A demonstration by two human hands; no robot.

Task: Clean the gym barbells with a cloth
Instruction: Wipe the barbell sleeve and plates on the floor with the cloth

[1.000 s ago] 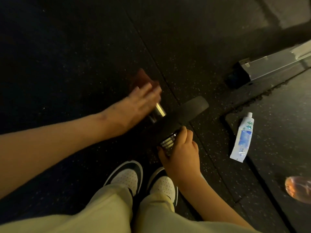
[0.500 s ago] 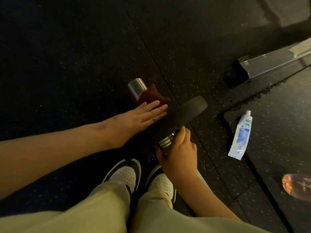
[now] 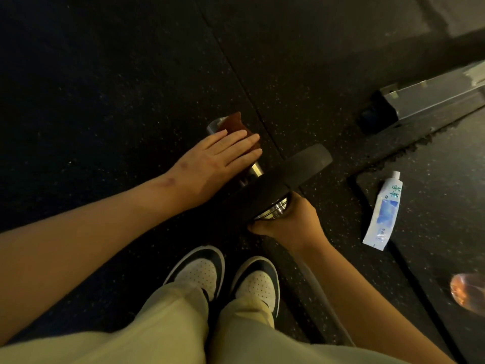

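Observation:
A barbell lies on the dark rubber floor, its shiny steel sleeve [image 3: 256,168] pointing up-left and a black weight plate [image 3: 291,177] on it. A dark reddish-brown cloth [image 3: 233,124] is draped over the sleeve. My left hand [image 3: 220,158] lies flat on the cloth with straight fingers, pressing it against the sleeve. My right hand [image 3: 291,222] grips the bar by the steel collar [image 3: 274,210] just behind the plate. The bar's shaft [image 3: 322,300] runs down-right under my right forearm.
A white and blue tube [image 3: 383,214] lies on the floor to the right of the plate. A grey metal beam [image 3: 430,97] sits at the upper right. An orange translucent object [image 3: 468,291] is at the right edge. My two shoes [image 3: 225,277] stand just below the bar.
My left hand slid the cloth back and forth along the sleeve: near the tip, then toward the plate, now back toward the tip. My right hand kept its grip by the collar.

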